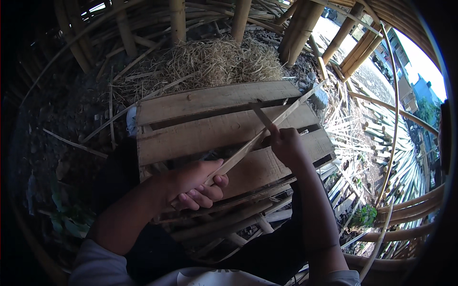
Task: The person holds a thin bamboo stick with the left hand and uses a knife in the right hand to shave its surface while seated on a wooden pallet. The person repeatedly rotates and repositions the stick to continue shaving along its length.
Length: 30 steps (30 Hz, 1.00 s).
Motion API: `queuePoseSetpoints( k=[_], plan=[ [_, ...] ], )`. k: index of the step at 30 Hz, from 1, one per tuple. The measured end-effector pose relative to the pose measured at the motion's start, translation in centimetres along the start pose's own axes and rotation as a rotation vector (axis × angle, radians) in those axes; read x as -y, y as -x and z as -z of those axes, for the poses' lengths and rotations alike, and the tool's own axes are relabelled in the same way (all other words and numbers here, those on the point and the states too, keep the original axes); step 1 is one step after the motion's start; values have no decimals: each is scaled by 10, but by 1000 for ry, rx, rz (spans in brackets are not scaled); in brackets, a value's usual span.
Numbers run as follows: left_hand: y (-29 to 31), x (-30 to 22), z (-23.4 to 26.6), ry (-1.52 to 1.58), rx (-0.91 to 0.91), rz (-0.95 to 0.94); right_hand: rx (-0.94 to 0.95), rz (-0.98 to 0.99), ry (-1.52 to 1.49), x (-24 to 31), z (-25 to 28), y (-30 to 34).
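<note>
A long split bamboo strip (298, 104) runs slantwise over a slatted wooden crate (191, 138), from my left hand toward the upper right. My left hand (200, 185) is closed around the strip's near end, thumb along its top. In my right hand (286, 143) is a knife (261, 116), its flat blade pointing up and to the left. The blade crosses close to the middle of the strip; whether its edge bites into the bamboo cannot be made out. My fist hides the handle.
Beyond the crate lies a heap of pale shavings (219, 62). Bamboo posts (177, 21) stand behind it. Many cut bamboo poles (400, 167) lie on the ground at the right. A small green plant (365, 216) grows near them. Loose strips litter the left ground.
</note>
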<state>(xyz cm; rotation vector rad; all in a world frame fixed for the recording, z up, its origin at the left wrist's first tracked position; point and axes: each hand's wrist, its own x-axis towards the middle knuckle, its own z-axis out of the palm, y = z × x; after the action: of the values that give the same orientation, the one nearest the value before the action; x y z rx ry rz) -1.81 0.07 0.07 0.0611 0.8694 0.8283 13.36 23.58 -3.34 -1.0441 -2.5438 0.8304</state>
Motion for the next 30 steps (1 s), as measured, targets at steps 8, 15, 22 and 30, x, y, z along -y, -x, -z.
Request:
queuePoseSetpoints(
  k=[8, 15, 22, 30],
  plan=[
    [-1, -1, 0, 106, 43, 21, -90, -127, 27, -9, 5, -14],
    [1, 3, 0, 72, -2, 2, 15, -286, -45, 1, 16, -17],
    [0, 3, 1, 13, -32, -7, 60, -108, -52, 5, 4, 0],
    [1, 3, 1, -25, -48, -18, -41, 96, 87, 7, -1, 5]
  ],
)
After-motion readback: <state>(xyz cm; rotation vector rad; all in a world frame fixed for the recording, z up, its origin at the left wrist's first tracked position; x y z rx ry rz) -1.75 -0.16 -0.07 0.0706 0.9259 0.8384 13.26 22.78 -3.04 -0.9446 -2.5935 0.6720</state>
